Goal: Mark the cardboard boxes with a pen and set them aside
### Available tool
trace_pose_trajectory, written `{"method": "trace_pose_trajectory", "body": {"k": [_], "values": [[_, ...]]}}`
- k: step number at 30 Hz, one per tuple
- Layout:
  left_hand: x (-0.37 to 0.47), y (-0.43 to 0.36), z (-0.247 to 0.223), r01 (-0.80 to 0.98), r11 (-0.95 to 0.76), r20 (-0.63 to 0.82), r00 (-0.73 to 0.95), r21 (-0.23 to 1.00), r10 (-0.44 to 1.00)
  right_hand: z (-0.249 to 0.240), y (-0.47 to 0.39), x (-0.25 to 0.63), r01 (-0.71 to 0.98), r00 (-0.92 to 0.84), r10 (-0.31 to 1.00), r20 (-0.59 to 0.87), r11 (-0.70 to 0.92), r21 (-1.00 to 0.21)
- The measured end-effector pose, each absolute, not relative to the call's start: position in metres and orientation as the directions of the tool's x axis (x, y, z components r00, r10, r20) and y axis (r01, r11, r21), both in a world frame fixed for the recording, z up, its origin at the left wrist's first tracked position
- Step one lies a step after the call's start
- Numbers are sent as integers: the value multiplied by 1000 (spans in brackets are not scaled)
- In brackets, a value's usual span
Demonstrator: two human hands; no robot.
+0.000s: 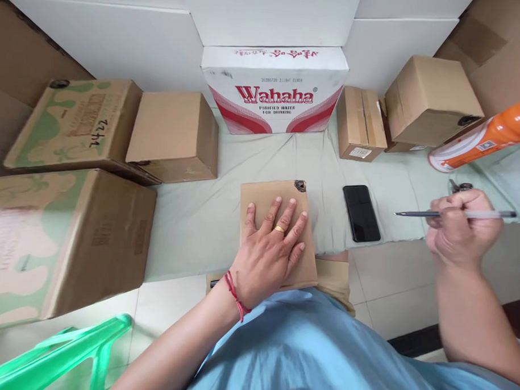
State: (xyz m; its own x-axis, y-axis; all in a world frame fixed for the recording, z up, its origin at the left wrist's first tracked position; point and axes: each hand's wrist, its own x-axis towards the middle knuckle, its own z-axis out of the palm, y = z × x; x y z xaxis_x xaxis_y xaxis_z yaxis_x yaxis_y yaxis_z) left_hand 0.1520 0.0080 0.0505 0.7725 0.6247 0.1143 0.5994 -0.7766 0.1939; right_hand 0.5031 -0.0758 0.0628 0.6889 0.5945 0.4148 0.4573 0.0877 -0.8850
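Observation:
My left hand lies flat with spread fingers on a small brown cardboard box at the table's front edge. A black scribbled mark shows in the box's far right corner. Off to the right, my right hand is closed round a pen, its dark tip pointing left, above the table's edge. Between the box and that hand, a black phone rests on the pale green cloth. A small dark object, perhaps keys, is partly hidden behind my right hand.
A white Wahaha carton stands at the back. Left are a plain box and two green-printed boxes; right, a taped box and a larger box. An orange bottle leans in from the right. Lower left is a green plastic stool.

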Motion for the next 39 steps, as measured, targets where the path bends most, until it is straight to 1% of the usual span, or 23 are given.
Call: {"method": "trace_pose_trajectory", "body": {"k": [1,2,3,5,7,9,12,14,17,19,27,35,39], "values": [[152,8,50,602,-775,112,771,193,627,64,-66,483,333,673,621,401,230,-915],[152,8,50,604,-773,108,770,192,629,64,-55,463,222,650,662,374,305,-926],[152,8,50,606,-772,103,770,192,629,63,-43,443,130,658,682,318,314,-941],[152,8,50,605,-772,95,772,196,629,60,-21,406,0,629,748,209,269,-963],[152,7,48,605,-770,90,771,205,630,54,-3,377,-62,542,828,145,212,-975],[152,7,46,623,-752,95,753,217,651,46,11,357,-17,484,859,169,202,-979],[153,6,41,676,-703,130,694,219,708,30,25,342,167,541,791,285,230,-959],[155,5,39,692,-691,134,680,209,721,21,30,337,230,574,763,298,198,-953],[156,4,38,686,-701,108,695,194,711,14,32,332,243,573,781,248,127,-962],[157,4,40,686,-703,102,698,190,709,14,33,328,273,584,773,250,103,-956],[158,3,45,686,-702,98,699,191,709,16,35,322,371,613,723,319,93,-924],[157,3,45,681,-704,105,699,202,707,15,36,323,389,616,721,317,71,-918],[157,3,45,682,-699,107,695,214,711,18,33,322,427,600,727,334,63,-902]]}}
